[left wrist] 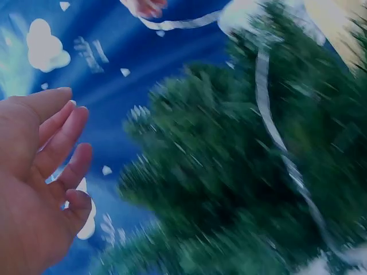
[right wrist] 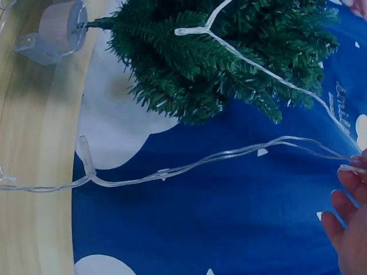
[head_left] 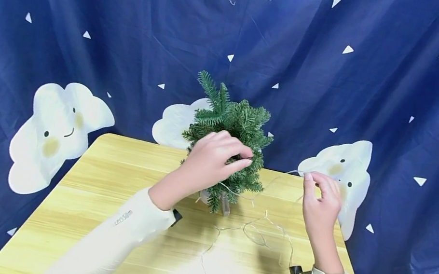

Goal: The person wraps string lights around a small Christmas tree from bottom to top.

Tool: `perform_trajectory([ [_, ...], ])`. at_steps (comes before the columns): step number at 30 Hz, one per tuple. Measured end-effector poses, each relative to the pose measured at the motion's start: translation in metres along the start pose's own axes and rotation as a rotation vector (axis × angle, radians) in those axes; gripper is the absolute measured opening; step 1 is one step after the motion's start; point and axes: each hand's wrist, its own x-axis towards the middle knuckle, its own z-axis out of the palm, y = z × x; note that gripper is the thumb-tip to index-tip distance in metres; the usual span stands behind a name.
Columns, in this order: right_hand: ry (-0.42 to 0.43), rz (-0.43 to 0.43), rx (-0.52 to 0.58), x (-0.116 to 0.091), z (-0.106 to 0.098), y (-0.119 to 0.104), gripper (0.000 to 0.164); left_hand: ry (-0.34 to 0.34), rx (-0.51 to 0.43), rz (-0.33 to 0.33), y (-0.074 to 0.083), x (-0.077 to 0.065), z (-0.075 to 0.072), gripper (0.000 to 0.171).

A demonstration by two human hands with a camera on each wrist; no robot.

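Note:
A small green artificial Christmas tree (head_left: 249, 120) stands near the table's far edge. My left hand (head_left: 213, 158) is in front of its branches with nothing between the fingers; the left wrist view shows those fingers (left wrist: 63, 137) loosely bent, beside the foliage. To the right of the tree, my right hand (head_left: 322, 202) pinches a clear string light (right wrist: 223, 154) between thumb and fingertips. One stretch of the wire runs from that hand across the front of the tree. Another hangs down to the tabletop, where loose wire lies in loops.
The wooden table (head_left: 103, 195) fills the lower middle. By the tree's pale round base (right wrist: 57, 26) is a clear box (right wrist: 37, 48). A dark blue curtain (head_left: 160, 23) with clouds and triangles hangs behind and along both sides.

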Motion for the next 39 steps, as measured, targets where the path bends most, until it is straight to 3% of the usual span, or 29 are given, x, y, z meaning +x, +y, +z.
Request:
perform_trajectory([
  [6, -0.053, -0.051, 0.017, 0.001, 0.004, 0.016, 0.007, -0.107, -0.02, 0.025, 0.023, 0.031, 0.009, 0.017],
  [13, -0.1, -0.125, 0.082, 0.003, 0.004, 0.004, 0.007, -0.271, -0.044, -0.048, 0.033, 0.053, 0.025, 0.019],
  [20, -0.08, -0.18, 0.125, 0.004, 0.003, -0.005, 0.009, -0.312, -0.223, -0.108, 0.033, 0.056, 0.034, 0.019],
  [25, -0.055, -0.205, 0.146, 0.005, 0.004, -0.008, 0.009, -0.321, -0.286, -0.118, 0.031, 0.055, 0.039, 0.016],
  [33, -0.071, -0.206, 0.185, 0.002, 0.003, -0.012, 0.008, -0.306, -0.225, -0.065, 0.03, 0.054, 0.042, 0.014],
  [39, -0.115, -0.108, 0.192, -0.002, -0.001, -0.014, 0.009, -0.347, -0.183, -0.03, 0.027, 0.058, 0.044, 0.017],
])
